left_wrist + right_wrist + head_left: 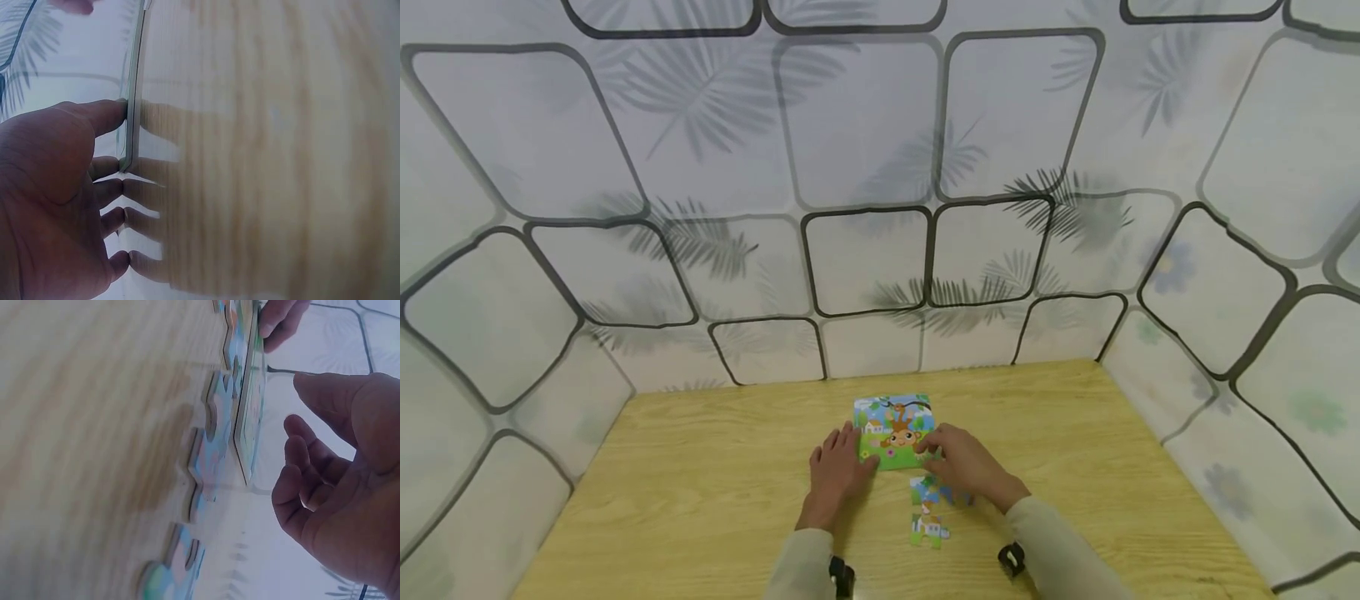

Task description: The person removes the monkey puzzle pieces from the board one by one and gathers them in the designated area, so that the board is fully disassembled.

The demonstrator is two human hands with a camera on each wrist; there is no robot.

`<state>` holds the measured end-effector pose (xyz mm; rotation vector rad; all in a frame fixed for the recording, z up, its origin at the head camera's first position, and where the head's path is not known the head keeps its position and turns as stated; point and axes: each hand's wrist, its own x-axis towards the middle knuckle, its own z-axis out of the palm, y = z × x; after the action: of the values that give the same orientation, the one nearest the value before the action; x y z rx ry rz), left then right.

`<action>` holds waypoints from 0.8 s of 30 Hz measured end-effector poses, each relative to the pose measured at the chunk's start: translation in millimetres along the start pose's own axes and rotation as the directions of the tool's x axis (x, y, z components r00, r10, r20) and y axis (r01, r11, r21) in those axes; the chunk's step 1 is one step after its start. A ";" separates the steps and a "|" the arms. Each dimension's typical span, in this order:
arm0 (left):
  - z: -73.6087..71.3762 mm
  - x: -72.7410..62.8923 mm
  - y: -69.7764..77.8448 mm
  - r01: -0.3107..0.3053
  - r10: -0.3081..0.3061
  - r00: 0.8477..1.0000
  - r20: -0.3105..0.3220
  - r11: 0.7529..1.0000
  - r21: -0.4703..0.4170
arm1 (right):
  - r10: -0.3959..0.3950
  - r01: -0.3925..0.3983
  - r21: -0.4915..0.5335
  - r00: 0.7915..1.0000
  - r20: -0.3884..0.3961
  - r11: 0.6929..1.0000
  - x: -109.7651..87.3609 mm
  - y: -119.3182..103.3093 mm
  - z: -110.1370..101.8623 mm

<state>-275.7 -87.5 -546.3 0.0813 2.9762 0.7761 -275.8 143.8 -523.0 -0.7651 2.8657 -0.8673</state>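
Observation:
A small picture puzzle board [895, 412] with a cartoon monkey lies flat on the wooden table. My left hand [837, 471] rests at its left side; in the left wrist view the thumb meets the edge of the board [134, 81] and the fingertips touch the tabletop. Over the board's lower right corner is my right hand [966, 460]. In the right wrist view this hand [350, 469] has loosely bent fingers, thumb apart, and nothing visible between them. Loose puzzle pieces [927, 528] lie just below the board, some partly hidden by the right hand.
The wooden table [700, 483] reaches a patterned cloth wall [872, 258] at the back, with similar walls at both sides. Dark wrist straps [1011, 560] sit near both sleeves. In the right wrist view, a separate puzzle piece [178, 565] lies nearest the camera.

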 end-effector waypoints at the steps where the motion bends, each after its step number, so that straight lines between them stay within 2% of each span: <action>1: -0.2 -0.1 0.4 0.000 0.000 1.000 0.002 1.000 0.000 | 0.006 -0.006 -0.005 1.000 -0.006 1.000 3.3 1.4 0.2; 7: -0.8 0.8 0.5 -0.007 0.006 1.000 0.012 1.000 0.007 | 0.035 -0.035 -0.041 0.999 0.012 0.999 21.2 6.9 0.0; 13: -1.5 0.8 -2.3 0.006 -0.006 1.000 0.010 1.000 0.008 | -0.017 0.019 -0.025 0.997 0.072 0.999 40.3 10.8 5.0; 16: -1.4 0.7 -3.4 0.005 -0.005 1.000 0.005 1.000 0.012 | -0.044 0.046 -0.038 0.996 0.072 0.998 50.1 12.2 11.5; 20: 0.3 0.9 -3.1 0.002 -0.002 1.000 0.003 1.000 0.010 | -0.080 0.088 -0.130 0.994 0.068 0.988 62.9 11.7 19.4; 24: 1.6 2.0 -0.8 -0.001 0.001 1.000 -0.002 1.000 0.011 | -0.056 0.073 -0.198 0.995 0.087 0.977 72.0 9.9 23.8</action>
<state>-277.7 -87.3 -548.2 0.0824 2.9826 0.7607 -338.8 104.8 -541.7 -0.8944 2.9010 -0.5423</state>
